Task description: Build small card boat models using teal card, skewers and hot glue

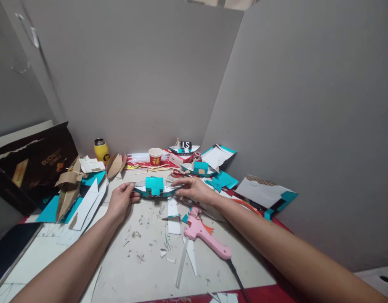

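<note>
A small cardboard model boat (154,186) with a teal arched roof and white inner faces is held level over the work board, one hand at each end. My left hand (122,200) pinches its left tip between thumb and fingers. At the opposite tip, my right hand (195,191) grips with thumb and fingers. Below my right hand lies a pink hot glue gun (208,240), a clear glue stick (182,263) projecting from its back end. White card strips (174,225) lie just under the boat.
Two finished-looking boats (198,168) stand behind, beside a red paper cup (155,156). Brown cardboard boat pieces (67,193), a yellow bottle (101,150) and a dark box (36,164) are on the left. Scraps litter the board (118,261); grey partitions (134,75) enclose the table.
</note>
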